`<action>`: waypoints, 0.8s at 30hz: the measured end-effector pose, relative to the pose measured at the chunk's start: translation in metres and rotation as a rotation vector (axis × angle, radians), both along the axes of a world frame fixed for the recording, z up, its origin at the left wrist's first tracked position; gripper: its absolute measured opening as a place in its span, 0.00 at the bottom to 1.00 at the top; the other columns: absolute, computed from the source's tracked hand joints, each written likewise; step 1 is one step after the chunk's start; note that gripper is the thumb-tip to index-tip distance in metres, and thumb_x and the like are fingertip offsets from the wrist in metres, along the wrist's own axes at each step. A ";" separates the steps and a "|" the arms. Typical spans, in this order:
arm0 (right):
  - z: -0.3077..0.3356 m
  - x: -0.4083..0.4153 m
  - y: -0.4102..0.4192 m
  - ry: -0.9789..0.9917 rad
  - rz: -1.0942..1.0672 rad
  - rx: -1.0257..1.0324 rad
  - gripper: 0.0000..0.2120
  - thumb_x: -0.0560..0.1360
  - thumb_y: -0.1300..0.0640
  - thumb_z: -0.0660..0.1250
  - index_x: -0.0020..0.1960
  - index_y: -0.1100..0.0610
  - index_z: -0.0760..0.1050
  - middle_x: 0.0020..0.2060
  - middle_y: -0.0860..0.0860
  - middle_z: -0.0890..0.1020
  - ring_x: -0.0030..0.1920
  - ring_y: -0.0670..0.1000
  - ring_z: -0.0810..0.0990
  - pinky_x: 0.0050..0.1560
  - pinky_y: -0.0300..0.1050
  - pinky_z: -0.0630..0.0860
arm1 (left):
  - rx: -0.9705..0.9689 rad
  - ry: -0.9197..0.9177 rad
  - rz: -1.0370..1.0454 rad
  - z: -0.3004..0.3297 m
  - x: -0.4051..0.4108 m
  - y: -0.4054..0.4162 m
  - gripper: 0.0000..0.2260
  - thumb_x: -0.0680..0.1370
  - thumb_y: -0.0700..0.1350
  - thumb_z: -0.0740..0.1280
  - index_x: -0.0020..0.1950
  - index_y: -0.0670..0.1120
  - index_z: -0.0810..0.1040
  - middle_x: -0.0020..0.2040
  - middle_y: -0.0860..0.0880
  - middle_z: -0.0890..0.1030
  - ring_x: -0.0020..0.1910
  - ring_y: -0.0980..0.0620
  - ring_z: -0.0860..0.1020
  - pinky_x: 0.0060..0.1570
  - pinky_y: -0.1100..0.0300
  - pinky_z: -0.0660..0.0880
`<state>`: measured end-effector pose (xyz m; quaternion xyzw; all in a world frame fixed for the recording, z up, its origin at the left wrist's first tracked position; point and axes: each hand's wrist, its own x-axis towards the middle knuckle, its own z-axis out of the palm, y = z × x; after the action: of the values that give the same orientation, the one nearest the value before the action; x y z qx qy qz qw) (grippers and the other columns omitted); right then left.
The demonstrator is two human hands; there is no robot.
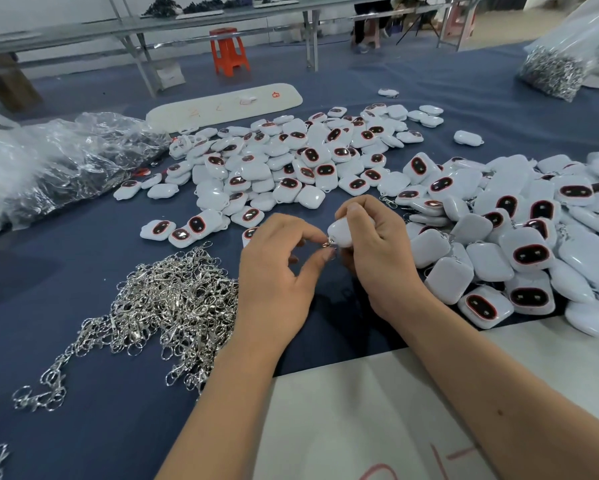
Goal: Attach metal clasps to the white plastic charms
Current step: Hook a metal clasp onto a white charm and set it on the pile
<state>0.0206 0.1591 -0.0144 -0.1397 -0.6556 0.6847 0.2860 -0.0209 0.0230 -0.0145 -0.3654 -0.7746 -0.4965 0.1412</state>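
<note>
One small silver metal clasp [330,243] is pinched by the left hand [277,271] against a white rounded plastic charm [339,233] gripped in the right hand [374,244]; a heap of loose charms [291,161] is judged still unclasped.

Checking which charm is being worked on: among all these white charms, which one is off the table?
The white charm gripped in the right hand; the left hand pinches a clasp at its edge.
</note>
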 end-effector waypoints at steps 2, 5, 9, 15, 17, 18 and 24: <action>0.001 0.000 0.001 0.007 0.023 -0.044 0.12 0.79 0.57 0.59 0.38 0.51 0.76 0.28 0.47 0.73 0.26 0.46 0.68 0.24 0.37 0.66 | 0.031 -0.010 -0.017 0.000 0.000 0.000 0.09 0.73 0.37 0.74 0.47 0.51 0.83 0.47 0.58 0.82 0.51 0.54 0.80 0.44 0.67 0.75; 0.002 0.000 0.002 0.014 0.073 -0.103 0.14 0.79 0.58 0.59 0.38 0.51 0.76 0.26 0.46 0.73 0.24 0.45 0.67 0.23 0.35 0.64 | 0.075 -0.015 -0.013 0.000 0.001 0.002 0.09 0.73 0.35 0.74 0.46 0.48 0.84 0.45 0.58 0.84 0.48 0.56 0.82 0.46 0.66 0.77; 0.002 0.001 0.002 -0.005 0.087 -0.137 0.15 0.82 0.60 0.58 0.39 0.52 0.76 0.25 0.45 0.72 0.24 0.46 0.66 0.23 0.35 0.63 | 0.103 0.017 0.011 0.000 0.001 0.000 0.08 0.74 0.35 0.74 0.46 0.49 0.84 0.44 0.58 0.84 0.46 0.57 0.82 0.46 0.65 0.78; 0.001 0.001 0.001 -0.044 0.094 -0.126 0.12 0.82 0.59 0.59 0.42 0.54 0.76 0.25 0.48 0.73 0.23 0.48 0.68 0.24 0.36 0.62 | 0.114 0.026 0.036 0.001 0.003 0.002 0.11 0.75 0.37 0.72 0.47 0.54 0.82 0.45 0.59 0.83 0.45 0.56 0.82 0.46 0.60 0.79; -0.001 0.003 0.003 -0.039 0.113 -0.112 0.09 0.81 0.56 0.62 0.44 0.54 0.76 0.27 0.50 0.76 0.23 0.49 0.69 0.23 0.37 0.62 | 0.117 0.000 0.068 0.002 0.002 0.002 0.12 0.75 0.37 0.72 0.49 0.55 0.81 0.44 0.59 0.83 0.45 0.56 0.83 0.47 0.59 0.79; -0.001 0.003 0.004 -0.025 0.135 -0.116 0.08 0.81 0.54 0.63 0.45 0.54 0.76 0.28 0.51 0.78 0.23 0.49 0.70 0.23 0.37 0.62 | 0.138 -0.027 0.084 0.002 0.002 0.002 0.12 0.75 0.37 0.72 0.49 0.55 0.81 0.44 0.60 0.83 0.45 0.56 0.83 0.47 0.60 0.79; -0.002 0.005 0.011 0.039 0.360 -0.202 0.08 0.76 0.51 0.74 0.52 0.52 0.80 0.39 0.56 0.84 0.29 0.49 0.72 0.27 0.40 0.67 | 0.300 -0.111 0.222 0.004 -0.002 -0.003 0.06 0.76 0.36 0.73 0.46 0.48 0.84 0.40 0.55 0.84 0.42 0.52 0.84 0.46 0.55 0.81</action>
<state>0.0255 0.1698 -0.0159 -0.0349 -0.5925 0.7895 0.1564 -0.0225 0.0198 -0.0104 -0.2249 -0.7340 -0.6072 0.2051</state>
